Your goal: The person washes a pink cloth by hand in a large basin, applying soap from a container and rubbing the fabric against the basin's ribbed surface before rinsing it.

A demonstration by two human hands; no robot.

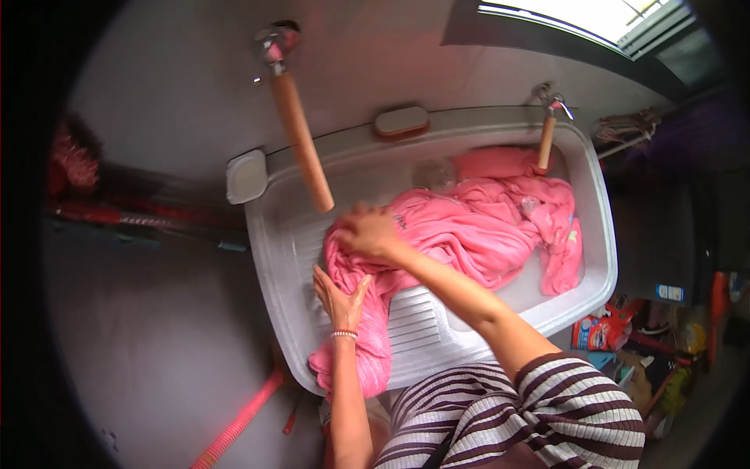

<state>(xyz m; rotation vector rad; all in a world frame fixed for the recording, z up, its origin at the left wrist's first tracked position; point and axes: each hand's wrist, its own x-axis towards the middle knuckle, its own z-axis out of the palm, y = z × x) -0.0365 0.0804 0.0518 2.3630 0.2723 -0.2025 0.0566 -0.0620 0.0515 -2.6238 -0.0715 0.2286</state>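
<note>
A wet pink garment (463, 234), bunched and twisted, lies across the white laundry sink (606, 246). Its left end hangs over the ribbed washboard (413, 319) and reaches the sink's front edge. My left hand (343, 302), with a beaded bracelet at the wrist, rests against this end, thumb and fingers spread around a fold. Just above it, my right hand (372, 231) is on the bunched cloth; motion blurs its fingers, so its grip is unclear. A darker pink piece (498, 162) lies at the back of the basin.
Over the basin's left side hangs a tap with a long tan hose (302, 140); a smaller tap (548, 132) is at right. A soap dish (247, 176) and an oval box (402, 122) sit on the rim. A pink corrugated hose (243, 416) runs below left.
</note>
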